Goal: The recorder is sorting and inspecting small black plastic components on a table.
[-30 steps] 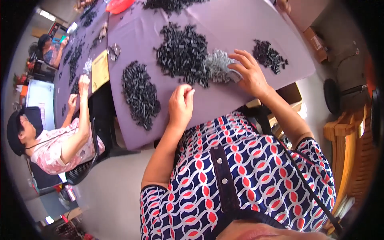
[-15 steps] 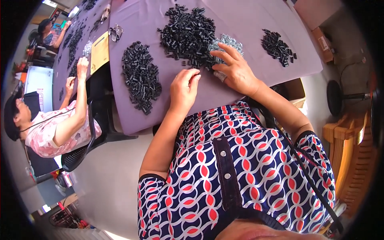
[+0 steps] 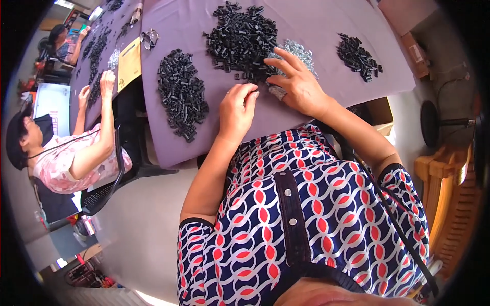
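Black parts [image 3: 242, 41] small, stubby, loosely heaped; silvery pieces [image 3: 302, 51] beside.

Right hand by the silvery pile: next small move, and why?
Perhaps ease the right hand slightly toward the left hand: they are close but apart, the left pinched together, the right spread open, partly hiding the silvery pile. Whether either holds anything, I can't tell.

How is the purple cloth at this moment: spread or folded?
Spread: the purple cloth lies out broadly, beneath several separate piles of black pieces.
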The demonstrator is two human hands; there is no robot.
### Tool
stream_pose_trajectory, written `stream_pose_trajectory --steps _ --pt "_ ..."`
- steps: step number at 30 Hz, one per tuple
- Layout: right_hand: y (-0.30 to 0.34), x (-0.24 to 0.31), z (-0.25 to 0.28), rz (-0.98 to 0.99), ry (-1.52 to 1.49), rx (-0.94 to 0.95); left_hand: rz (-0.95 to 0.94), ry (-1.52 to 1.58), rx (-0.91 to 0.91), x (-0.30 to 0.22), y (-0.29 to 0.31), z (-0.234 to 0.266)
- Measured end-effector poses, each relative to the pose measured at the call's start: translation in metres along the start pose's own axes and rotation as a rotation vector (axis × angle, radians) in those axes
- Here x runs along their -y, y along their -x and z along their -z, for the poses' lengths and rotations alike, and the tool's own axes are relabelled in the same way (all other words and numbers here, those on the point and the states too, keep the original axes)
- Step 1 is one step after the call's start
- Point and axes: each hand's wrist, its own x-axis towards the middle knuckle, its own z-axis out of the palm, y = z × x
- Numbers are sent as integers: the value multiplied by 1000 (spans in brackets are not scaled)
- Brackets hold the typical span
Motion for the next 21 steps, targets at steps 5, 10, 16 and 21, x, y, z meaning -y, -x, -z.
stream_pose_trajectory --steps 5,10,16,21 --pt "-7 3 -11 -47 19 -10 -10 9 5 0 -1 -1" --pt "-13 7 -19 -36 47 -6 -19 -1 -11 4 2 0" --pt "-12 0 -19 25 -48 -96 -50 7 -56 6 -1 -2" --pt "-6 2 -14 -85 -212 -133 -69 -36 -34 7 -1 -2"
